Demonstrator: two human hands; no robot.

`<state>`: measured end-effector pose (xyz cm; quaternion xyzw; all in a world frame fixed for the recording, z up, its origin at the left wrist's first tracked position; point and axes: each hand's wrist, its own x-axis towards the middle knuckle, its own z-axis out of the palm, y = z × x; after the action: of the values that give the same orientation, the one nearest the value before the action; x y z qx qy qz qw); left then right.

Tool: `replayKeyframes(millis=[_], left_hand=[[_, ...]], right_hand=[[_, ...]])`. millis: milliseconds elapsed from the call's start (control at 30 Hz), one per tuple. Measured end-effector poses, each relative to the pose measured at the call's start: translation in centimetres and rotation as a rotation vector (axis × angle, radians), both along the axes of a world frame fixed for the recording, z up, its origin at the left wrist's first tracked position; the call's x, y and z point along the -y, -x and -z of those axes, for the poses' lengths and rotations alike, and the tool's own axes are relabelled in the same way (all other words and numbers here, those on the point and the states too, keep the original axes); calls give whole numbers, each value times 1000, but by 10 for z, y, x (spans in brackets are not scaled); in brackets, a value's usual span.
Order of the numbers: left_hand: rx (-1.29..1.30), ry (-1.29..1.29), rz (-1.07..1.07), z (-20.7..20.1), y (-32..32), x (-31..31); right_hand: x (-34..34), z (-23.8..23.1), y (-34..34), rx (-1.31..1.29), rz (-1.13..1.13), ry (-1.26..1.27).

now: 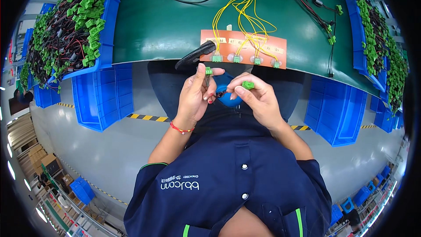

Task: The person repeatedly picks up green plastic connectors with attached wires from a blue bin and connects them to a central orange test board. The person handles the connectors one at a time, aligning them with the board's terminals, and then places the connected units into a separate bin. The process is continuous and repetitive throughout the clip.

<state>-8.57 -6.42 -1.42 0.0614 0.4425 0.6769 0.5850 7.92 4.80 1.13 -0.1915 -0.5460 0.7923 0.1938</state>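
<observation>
My left hand (195, 92) is closed, pinching a small green terminal connector (208, 71) between thumb and fingers. My right hand (258, 98) pinches another green connector (248, 85) and is level with the left. A dark lead shows between the two hands; where it runs inside my fingers is hidden. Just beyond my hands, at the table's front edge, lies an orange board (274, 46) with several green sockets (237, 59) along its near side and yellow wires (241, 6) rising from them. A black tool-like object (193, 56) rests beside the board's left end.
Blue bins heaped with green-ended cables stand left (107, 22) and right (354, 22) on the green table (153, 30). Loose black cables (307, 2) lie at the back right. Stacked blue crates (98, 96) are on the left below the table, and more crates (335, 109) on the right.
</observation>
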Motion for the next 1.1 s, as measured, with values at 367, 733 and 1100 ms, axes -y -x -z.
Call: replayKeyframes(millis=[367, 733, 1100], left_hand=[[-548, 6, -30, 6, -27, 3], [-349, -64, 236, 3, -2, -1], [-208, -63, 170, 0, -3, -6]], right_hand=[[-3, 12, -8, -32, 56, 305], [0, 26, 13, 113, 18, 64], [5, 23, 21, 51, 75, 133]])
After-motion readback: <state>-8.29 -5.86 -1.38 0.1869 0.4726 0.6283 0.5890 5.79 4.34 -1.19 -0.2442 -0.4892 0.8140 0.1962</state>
